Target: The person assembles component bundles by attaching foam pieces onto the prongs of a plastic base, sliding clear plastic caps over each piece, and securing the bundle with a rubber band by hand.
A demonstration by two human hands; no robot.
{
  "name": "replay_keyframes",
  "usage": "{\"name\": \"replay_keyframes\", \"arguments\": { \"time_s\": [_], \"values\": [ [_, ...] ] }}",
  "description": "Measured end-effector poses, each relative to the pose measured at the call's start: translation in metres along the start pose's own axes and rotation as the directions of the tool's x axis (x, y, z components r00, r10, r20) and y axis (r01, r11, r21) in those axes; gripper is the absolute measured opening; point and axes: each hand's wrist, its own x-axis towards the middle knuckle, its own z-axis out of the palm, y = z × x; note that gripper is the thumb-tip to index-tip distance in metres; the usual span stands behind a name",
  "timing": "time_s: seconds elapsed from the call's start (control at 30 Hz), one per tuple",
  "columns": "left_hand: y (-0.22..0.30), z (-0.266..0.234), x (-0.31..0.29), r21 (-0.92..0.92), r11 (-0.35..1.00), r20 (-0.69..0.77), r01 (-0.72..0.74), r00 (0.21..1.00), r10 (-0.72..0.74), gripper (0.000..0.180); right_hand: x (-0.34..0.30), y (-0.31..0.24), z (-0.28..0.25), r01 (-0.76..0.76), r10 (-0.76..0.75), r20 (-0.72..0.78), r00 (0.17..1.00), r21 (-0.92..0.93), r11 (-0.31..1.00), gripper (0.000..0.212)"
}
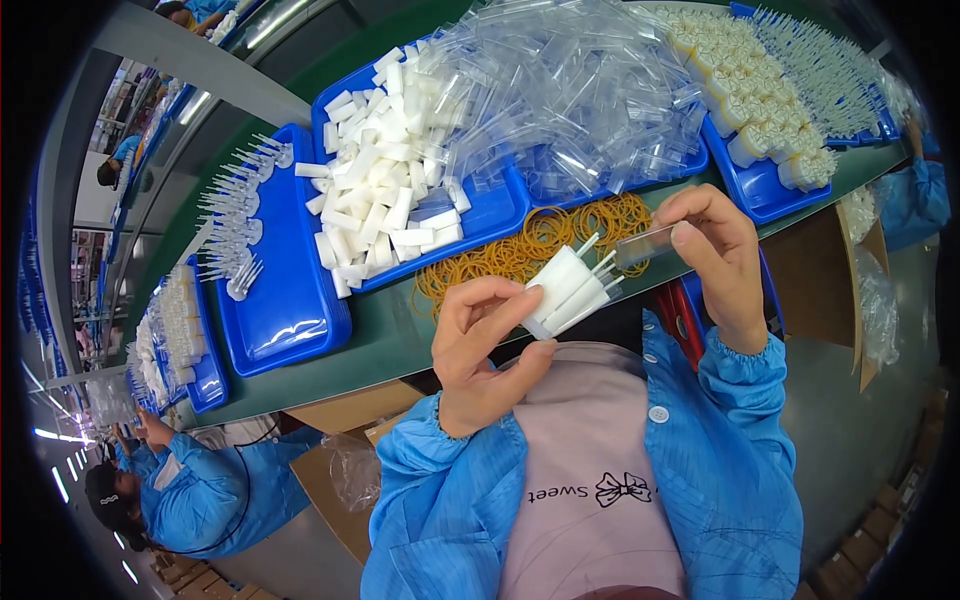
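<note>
My left hand [485, 350] is closed on a small bundle of white foam blocks and thin white sticks [565, 290], tilted in front of my chest. The fingers pinch its lower end, and stick tips poke out at the upper right. In my right hand [722, 262], thumb and fingers pinch a clear plastic sleeve [640, 246], held beside those tips. Whether the sleeve touches the sticks I cannot tell. Behind my hands, yellow rubber bands [540, 238] lie heaped on the green table [395, 355].
Loose white foam blocks [385, 205] fill one blue tray [490, 222]; clear sleeves [570, 80] are piled next to it. Banded white bundles [765, 110] and thin sticks [825, 75] lie at right. White-stemmed pieces [232, 220] line another blue tray [285, 310]. A co-worker [215, 495] works at left.
</note>
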Motion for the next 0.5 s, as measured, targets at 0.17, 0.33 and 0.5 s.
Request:
{"name": "replay_keyframes", "arguments": {
  "time_s": [0.17, 0.33, 0.5],
  "values": [
    [0.001, 0.001, 0.002, 0.012, 1.000, 0.037, -0.019, 0.999, 0.018, 0.047, 0.003, -0.002, -0.002, -0.006, 0.009, 0.117, 0.993, -0.030, 1.000, 0.012],
    [0.010, 0.001, 0.008, 0.105, 0.994, 0.083, -0.027, 0.996, 0.018, 0.047, 0.007, -0.007, -0.001, -0.032, 0.040, 0.157, 0.987, -0.052, 0.998, 0.012],
    [0.016, 0.001, 0.013, 0.233, 0.972, 0.135, -0.033, 0.991, 0.002, 0.050, 0.011, -0.016, -0.006, -0.178, 0.168, 0.216, 0.962, 0.030, 0.984, 0.012]
  ]
}}
